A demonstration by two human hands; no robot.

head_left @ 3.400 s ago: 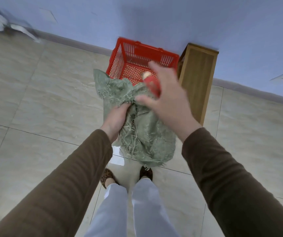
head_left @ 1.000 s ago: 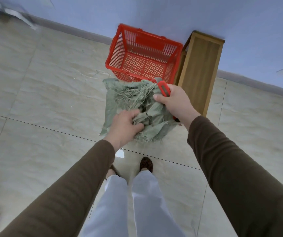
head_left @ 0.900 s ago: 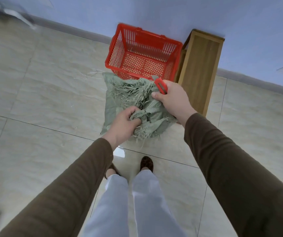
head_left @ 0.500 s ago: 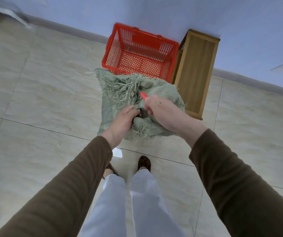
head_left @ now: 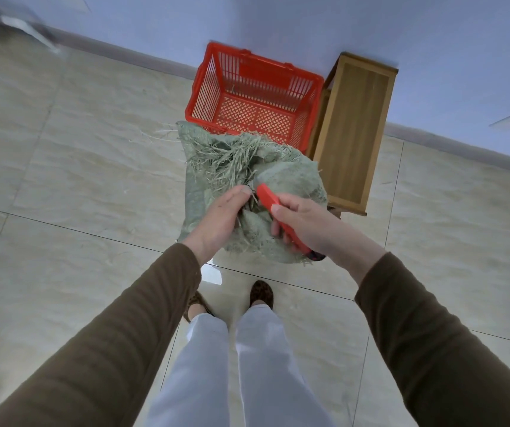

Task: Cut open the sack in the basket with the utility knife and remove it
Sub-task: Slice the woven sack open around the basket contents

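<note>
A green woven sack [head_left: 290, 177] with a frayed, cut edge hangs in the air in front of me, outside the red basket [head_left: 213, 87]. My left hand [head_left: 219, 220] grips a bunched fold of the sack near its middle. My right hand [head_left: 312, 226] is closed on the red utility knife [head_left: 267, 197], whose tip points up and left into the frayed fibres beside my left thumb. The basket stands on the floor against the wall with nothing inside it.
A wooden stool [head_left: 355, 131] stands directly right of the basket, close to the sack's right edge. Loose fibres [head_left: 161, 134] lie on the tiled floor left of the basket. My feet [head_left: 261, 292] are below the sack.
The right hand swung the knife from the sack's top right edge down to its middle, next to the left thumb. The left hand kept its grip on the sack throughout.
</note>
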